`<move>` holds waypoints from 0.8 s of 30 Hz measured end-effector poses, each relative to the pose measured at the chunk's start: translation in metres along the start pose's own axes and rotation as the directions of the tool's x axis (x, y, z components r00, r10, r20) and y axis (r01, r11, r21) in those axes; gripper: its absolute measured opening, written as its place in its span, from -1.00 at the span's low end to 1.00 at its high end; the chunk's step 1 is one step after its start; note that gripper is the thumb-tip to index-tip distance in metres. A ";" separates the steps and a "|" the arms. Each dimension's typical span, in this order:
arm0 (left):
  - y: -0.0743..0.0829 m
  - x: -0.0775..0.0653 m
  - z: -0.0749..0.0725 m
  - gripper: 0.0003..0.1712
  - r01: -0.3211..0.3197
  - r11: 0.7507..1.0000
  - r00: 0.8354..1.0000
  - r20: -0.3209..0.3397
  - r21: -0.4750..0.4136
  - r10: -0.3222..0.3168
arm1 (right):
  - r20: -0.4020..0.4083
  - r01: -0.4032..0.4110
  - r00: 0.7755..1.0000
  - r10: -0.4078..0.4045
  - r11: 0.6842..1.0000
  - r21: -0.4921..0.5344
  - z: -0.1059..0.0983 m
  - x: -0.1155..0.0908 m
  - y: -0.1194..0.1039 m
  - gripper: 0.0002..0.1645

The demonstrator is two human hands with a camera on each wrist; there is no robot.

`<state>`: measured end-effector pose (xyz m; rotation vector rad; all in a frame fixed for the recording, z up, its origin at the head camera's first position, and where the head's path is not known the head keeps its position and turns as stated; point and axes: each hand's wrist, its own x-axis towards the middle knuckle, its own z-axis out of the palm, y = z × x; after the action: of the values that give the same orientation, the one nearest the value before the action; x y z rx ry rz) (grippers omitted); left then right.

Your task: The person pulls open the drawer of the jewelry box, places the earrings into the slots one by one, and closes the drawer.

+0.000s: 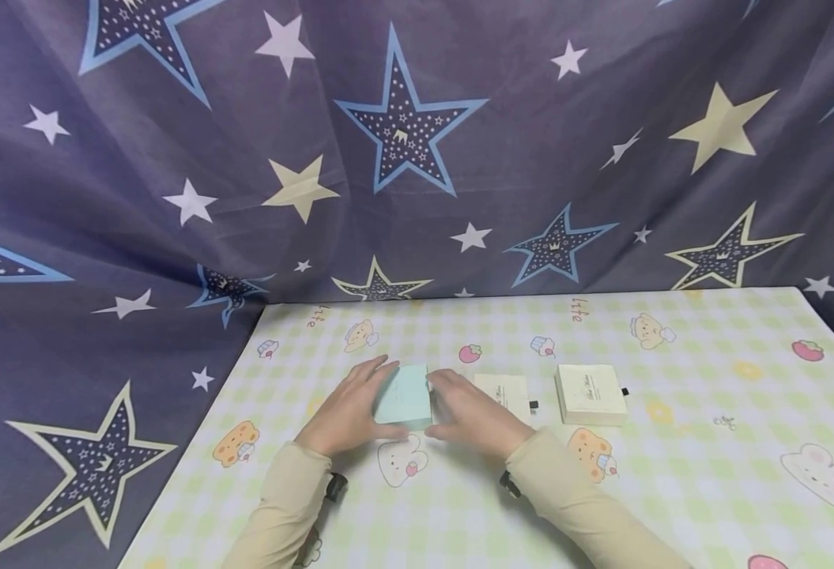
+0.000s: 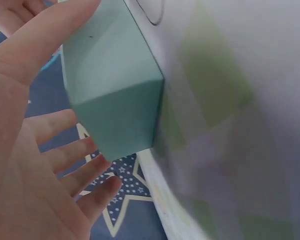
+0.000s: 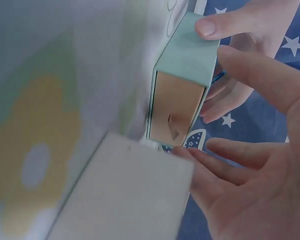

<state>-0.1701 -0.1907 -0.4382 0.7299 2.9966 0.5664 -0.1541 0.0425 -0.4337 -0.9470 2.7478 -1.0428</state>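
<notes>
A mint-green slide box [image 1: 404,397] lies on the table between the two hands. My left hand [image 1: 349,411] holds its left part, thumb along the near side and fingers toward the far side. Across the right end spreads my right hand [image 1: 477,411], fingers loosely bent, with thumb and fingertips right at the box's edges. In the right wrist view that end shows a tan inner drawer [image 3: 174,107] with a small tab, sitting within the mint sleeve [image 3: 190,52]. The left thumb [image 3: 207,27] presses the sleeve's side there.
Just right of the right hand lies a flat cream box [image 1: 502,389] with a black tab. Farther right sits a thicker cream box [image 1: 590,393], also with a black tab. A checked cloth [image 1: 708,474] covers the table; a starry curtain [image 1: 502,158] hangs behind.
</notes>
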 end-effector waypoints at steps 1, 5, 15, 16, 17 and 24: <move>-0.001 0.000 0.000 0.22 0.007 1.000 1.000 0.012 -0.007 -0.007 | -0.001 0.006 1.000 -0.006 1.000 0.000 0.001 0.001 -0.001 -0.22; -0.003 0.001 0.002 0.18 0.055 0.997 0.998 0.043 -0.055 -0.052 | 0.015 -0.004 1.000 0.004 1.000 -0.016 0.006 0.006 -0.005 -0.28; -0.006 0.002 0.009 0.18 0.065 0.995 0.998 0.015 -0.071 -0.064 | 0.004 -0.059 0.998 0.060 0.989 -0.136 0.013 0.008 -0.007 -0.44; -0.006 0.002 0.009 0.18 0.065 0.996 0.998 0.007 -0.069 -0.064 | 0.001 -0.056 0.998 0.057 0.989 -0.136 0.012 0.008 -0.007 -0.45; -0.007 0.002 0.009 0.18 0.066 0.996 0.998 -0.002 -0.067 -0.066 | -0.001 -0.052 0.999 0.053 0.989 -0.135 0.012 0.009 -0.007 -0.46; -0.010 0.002 0.010 0.18 0.041 0.998 0.998 -0.046 -0.040 -0.043 | -0.005 -0.051 0.999 0.051 0.991 -0.126 0.011 0.009 -0.008 -0.46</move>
<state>-0.1748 -0.1946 -0.4504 0.6589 3.0257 0.6474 -0.1546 0.0270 -0.4358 -0.8859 2.8515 -0.8720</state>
